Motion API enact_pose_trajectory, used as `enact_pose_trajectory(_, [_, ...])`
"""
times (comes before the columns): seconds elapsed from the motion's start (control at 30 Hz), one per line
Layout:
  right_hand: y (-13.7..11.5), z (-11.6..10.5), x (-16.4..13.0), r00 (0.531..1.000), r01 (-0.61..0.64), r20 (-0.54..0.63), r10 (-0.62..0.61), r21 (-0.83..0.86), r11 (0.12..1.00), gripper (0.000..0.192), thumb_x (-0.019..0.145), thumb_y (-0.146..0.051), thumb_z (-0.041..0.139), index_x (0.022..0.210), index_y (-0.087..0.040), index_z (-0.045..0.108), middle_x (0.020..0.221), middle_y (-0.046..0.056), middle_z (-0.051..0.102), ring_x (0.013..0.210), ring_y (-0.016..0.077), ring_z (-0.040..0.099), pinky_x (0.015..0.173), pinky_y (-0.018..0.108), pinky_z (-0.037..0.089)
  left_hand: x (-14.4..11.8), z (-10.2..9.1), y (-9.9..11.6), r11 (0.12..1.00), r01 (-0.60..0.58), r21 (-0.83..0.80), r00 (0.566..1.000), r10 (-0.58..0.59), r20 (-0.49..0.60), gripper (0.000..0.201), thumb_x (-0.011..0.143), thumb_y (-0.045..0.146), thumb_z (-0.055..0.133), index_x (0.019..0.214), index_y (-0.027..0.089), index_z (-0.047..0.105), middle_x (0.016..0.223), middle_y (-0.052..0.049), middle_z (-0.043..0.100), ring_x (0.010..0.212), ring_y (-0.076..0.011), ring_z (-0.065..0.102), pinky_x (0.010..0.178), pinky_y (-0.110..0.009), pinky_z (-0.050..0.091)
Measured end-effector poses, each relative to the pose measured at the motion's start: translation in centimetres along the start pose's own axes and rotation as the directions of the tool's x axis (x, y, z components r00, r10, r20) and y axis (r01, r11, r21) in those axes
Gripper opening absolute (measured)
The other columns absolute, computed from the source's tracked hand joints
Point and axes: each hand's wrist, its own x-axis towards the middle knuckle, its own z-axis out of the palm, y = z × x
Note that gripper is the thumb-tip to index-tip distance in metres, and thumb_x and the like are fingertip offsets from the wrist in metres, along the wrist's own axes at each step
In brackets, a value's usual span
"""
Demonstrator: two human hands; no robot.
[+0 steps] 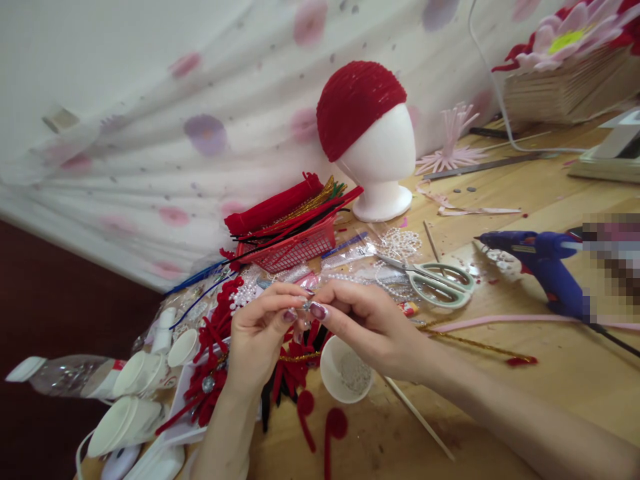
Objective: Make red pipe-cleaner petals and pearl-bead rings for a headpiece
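Observation:
My left hand [265,327] and my right hand [370,323] meet over the table, thumbs and fingertips pinched together. Between them is a tiny shiny piece [304,305], too small to name. Below my right hand stands a white paper cup [330,373] with small clear beads [356,371] in it. Red and black fuzzy stems [290,373] lie under the hands. Two red curled stems [336,425] rest on the table in front. Left of my left wrist, a red fuzzy-stem piece with a round gem [208,385] lies in a white tray [183,433].
Behind the hands are a red basket [300,247] of fuzzy stems and a white foam head [385,153] in a red cap [357,103]. Scissors [440,283] and a blue glue gun [545,260] lie to the right. Paper cups [120,427] and a plastic bottle [70,373] crowd the left.

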Motion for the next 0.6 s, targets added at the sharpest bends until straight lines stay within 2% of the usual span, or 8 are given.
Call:
enact_pose_trajectory(0.13, [0.0, 0.0, 0.0, 1.000, -0.008, 0.000, 0.008, 0.011, 1.000, 0.023, 0.099, -0.031, 0.051, 0.082, -0.019, 0.060, 0.067, -0.001, 0.054, 0.065, 0.0151, 0.053, 0.062, 0.028, 0.044, -0.1, -0.1, 0.0, 1.000, -0.001, 0.009, 1.000, 0.001, -0.003, 0.005, 0.077, 0.031, 0.083, 0.080, 0.027, 0.083, 0.087, -0.003, 0.073, 0.056, -0.0090, 0.065, 0.050, -0.018, 0.054])
enact_pose_trajectory(0.43, [0.1, -0.1, 0.1, 1.000, -0.014, 0.003, 0.014, -0.030, 0.999, 0.022, 0.097, -0.027, 0.050, 0.080, -0.017, 0.060, 0.066, -0.001, 0.054, 0.059, 0.0125, 0.045, 0.054, 0.026, 0.035, -0.2, -0.8, -0.1, 0.997, -0.050, 0.066, 0.996, 0.045, 0.075, 0.007, 0.084, 0.028, 0.077, 0.088, 0.028, 0.083, 0.094, -0.004, 0.073, 0.063, -0.0087, 0.066, 0.057, -0.017, 0.056])
enact_pose_trajectory(0.6, [0.2, -0.1, 0.1, 1.000, -0.001, -0.008, 0.001, -0.042, 0.999, 0.022, 0.097, -0.028, 0.051, 0.080, -0.017, 0.059, 0.063, -0.005, 0.046, 0.056, 0.0109, 0.039, 0.050, 0.024, 0.031, -0.3, -1.2, -0.2, 0.982, -0.084, 0.167, 0.994, 0.070, 0.088, 0.010, 0.086, 0.026, 0.075, 0.091, 0.029, 0.083, 0.097, -0.007, 0.074, 0.075, -0.0152, 0.067, 0.063, -0.023, 0.058])
